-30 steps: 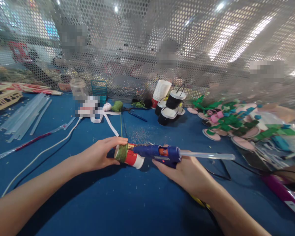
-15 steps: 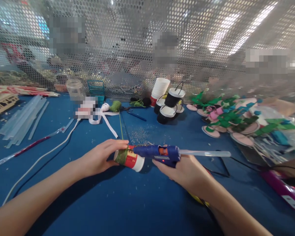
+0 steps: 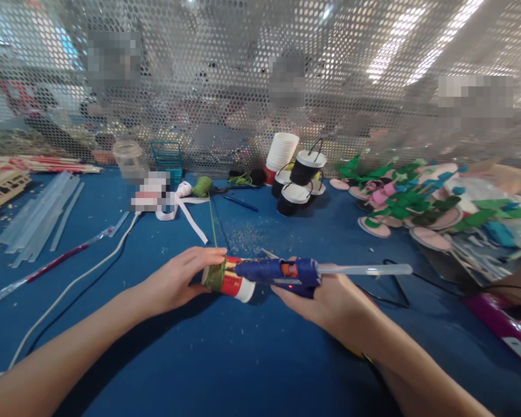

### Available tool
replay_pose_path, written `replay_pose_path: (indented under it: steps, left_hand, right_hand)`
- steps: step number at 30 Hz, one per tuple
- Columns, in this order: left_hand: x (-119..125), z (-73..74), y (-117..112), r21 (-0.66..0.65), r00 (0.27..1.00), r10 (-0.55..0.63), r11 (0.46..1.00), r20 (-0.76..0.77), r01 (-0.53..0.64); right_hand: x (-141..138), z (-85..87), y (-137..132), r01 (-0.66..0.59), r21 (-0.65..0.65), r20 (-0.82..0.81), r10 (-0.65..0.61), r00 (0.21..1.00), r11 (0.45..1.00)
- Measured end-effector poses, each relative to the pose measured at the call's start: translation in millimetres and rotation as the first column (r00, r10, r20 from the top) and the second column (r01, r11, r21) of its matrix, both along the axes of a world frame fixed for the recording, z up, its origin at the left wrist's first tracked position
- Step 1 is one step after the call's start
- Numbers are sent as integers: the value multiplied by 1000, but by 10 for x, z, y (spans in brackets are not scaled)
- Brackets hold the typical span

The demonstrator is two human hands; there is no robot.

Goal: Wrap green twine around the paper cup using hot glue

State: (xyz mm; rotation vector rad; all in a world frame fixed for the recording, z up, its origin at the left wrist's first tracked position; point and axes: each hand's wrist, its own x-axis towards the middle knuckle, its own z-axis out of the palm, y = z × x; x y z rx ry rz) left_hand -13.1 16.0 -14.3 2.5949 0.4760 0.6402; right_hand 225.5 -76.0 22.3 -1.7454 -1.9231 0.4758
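My left hand (image 3: 180,277) grips a red and white paper cup (image 3: 238,288) lying on its side, its end partly wrapped in green yarn (image 3: 216,277). From the wrap a strand runs back to a green yarn ball (image 3: 202,186). My right hand (image 3: 325,298) is closed around a blue hot glue gun (image 3: 282,271), its nozzle pointing left against or just above the cup by the yarn's edge. A clear glue stick (image 3: 369,270) juts from the gun's rear, and a small red light glows on its side. The fingers under the gun are partly hidden.
Behind stand stacked white cups (image 3: 283,152) and small black buckets (image 3: 293,200). Wire-stemmed green leaf pieces (image 3: 403,202) crowd the right, near a purple power strip (image 3: 499,324). Glue sticks (image 3: 41,214) and a white cable (image 3: 82,275) lie left. A perforated metal screen (image 3: 226,75) closes the back.
The glue gun has shifted very slightly to the right along the cup. My left hand and the cup stay almost in the same place.
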Motion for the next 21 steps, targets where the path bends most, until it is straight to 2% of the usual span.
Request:
replay_pose_path:
  steps: [7, 11, 15, 21]
  left_hand:
    - [1, -7, 2, 1, 1000, 2, 1000, 9, -2]
    - [2, -1, -1, 1, 1000, 5, 1000, 11, -5]
    - [5, 5, -5, -4, 1000, 7, 1000, 3, -7]
    - [7, 16, -12, 9, 1000, -2, 1000, -3, 2]
  right_hand:
    - [11, 53, -23, -75, 10, 97, 74, 993, 997]
    - [-5, 73, -19, -46, -22, 68, 48, 997, 999]
    - [-18, 107, -19, -81, 8, 108, 80, 991, 997]
    - [-9, 67, 8, -2, 5, -19, 2, 1000, 1000]
